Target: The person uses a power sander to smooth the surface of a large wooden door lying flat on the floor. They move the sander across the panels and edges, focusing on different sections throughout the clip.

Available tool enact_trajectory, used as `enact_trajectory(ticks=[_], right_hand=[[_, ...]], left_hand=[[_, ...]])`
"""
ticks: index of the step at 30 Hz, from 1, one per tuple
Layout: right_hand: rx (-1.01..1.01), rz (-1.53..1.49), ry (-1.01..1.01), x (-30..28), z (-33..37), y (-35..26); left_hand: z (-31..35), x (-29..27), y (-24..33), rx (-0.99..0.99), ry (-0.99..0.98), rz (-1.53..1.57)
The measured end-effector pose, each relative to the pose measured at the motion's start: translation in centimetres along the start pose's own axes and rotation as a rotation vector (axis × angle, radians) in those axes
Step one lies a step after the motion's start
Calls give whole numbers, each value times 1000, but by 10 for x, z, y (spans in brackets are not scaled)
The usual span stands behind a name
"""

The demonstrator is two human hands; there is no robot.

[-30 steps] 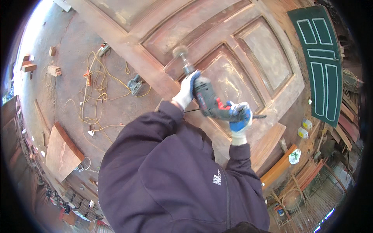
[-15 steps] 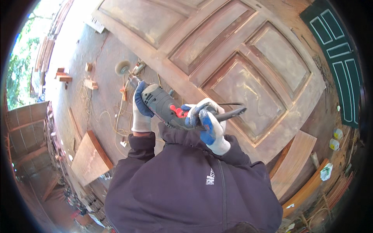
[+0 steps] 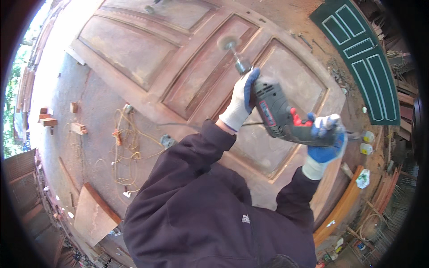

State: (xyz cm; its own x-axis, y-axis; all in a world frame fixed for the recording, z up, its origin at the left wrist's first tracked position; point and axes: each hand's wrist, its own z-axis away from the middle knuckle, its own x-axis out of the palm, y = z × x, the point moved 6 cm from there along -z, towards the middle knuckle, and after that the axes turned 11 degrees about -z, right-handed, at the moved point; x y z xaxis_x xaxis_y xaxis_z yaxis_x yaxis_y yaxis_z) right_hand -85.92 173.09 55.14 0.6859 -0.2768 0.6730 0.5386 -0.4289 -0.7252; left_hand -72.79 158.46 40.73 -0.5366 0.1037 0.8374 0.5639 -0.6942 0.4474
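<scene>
In both gloved hands I hold a dark grey power drill (image 3: 273, 105) with a red trigger, above a large brown panelled wooden door (image 3: 129, 51). My left hand (image 3: 243, 96), in a white and blue glove, is closed round the front of the drill, just behind its chuck (image 3: 243, 66). My right hand (image 3: 328, 138) wraps the rear handle. A small round wheel (image 3: 229, 43) on a shaft sticks out of the chuck, blurred, over a narrow door panel. Whether it touches the wood I cannot tell.
Tangled yellowish cord (image 3: 130, 145) lies on the floor to the left, near small wooden blocks (image 3: 48, 121). A wide board (image 3: 94, 215) is at lower left. An orange-brown plank (image 3: 340, 203) lies at lower right. A dark green door (image 3: 357, 58) with white outlines is at far right.
The drill has swung from the floor area at the left to the right, over the door. Both hands have moved right with it and still hold it. My view has shifted too.
</scene>
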Motion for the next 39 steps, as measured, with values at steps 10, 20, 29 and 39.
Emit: enact_trajectory(ticks=[10,20,29,39], right_hand=[[258,14,186,-168,-60,132],[156,146,140,-201,-177,115],[385,97,62,-187,-122,112],[130,123,222,-208,-152,118]], left_hand=[[-114,-153,-101,-161,458,-67],[-272,-105,-89,-67,383,-207],[-151,-138,-123,-31,569,-21],[-242,-102,-88,-26,362,-332]])
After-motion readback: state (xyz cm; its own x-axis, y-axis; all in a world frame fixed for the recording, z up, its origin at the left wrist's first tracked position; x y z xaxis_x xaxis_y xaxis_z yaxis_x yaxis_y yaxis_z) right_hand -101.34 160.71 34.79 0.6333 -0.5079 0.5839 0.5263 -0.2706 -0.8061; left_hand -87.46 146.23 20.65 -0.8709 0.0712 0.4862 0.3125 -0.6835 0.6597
